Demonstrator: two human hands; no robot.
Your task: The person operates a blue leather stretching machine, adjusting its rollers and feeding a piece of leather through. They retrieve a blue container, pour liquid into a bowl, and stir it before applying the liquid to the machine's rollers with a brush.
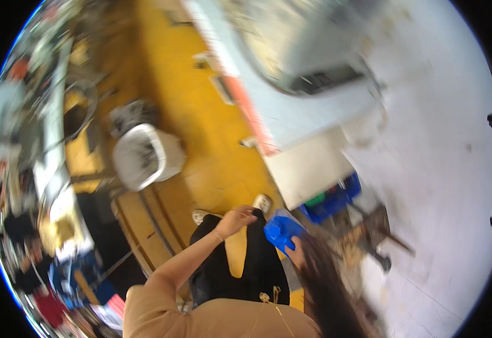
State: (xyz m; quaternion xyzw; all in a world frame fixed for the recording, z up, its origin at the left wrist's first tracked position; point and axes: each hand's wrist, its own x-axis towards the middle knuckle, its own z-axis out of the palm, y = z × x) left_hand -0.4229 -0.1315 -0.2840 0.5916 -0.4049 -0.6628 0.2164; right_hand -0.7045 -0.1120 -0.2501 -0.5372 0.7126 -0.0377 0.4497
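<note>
My right hand (296, 252) is closed on the side of a blue plastic jug (282, 232) with a round blue cap, held in front of my right leg. Dark hair hangs over the right forearm and hides most of it. My left hand (236, 221) is in front of my legs, to the left of the jug and apart from it. Its fingers point to the right, loosely apart, and nothing shows in them, though motion softens their outline.
A white bin (144, 158) with a liner stands ahead left on the yellow floor (201, 141). A pale table (308, 169) juts in from the right, with a blue crate (336, 200) below its corner. A wooden stool (375, 231) is by the white wall. Cluttered benches run along the left.
</note>
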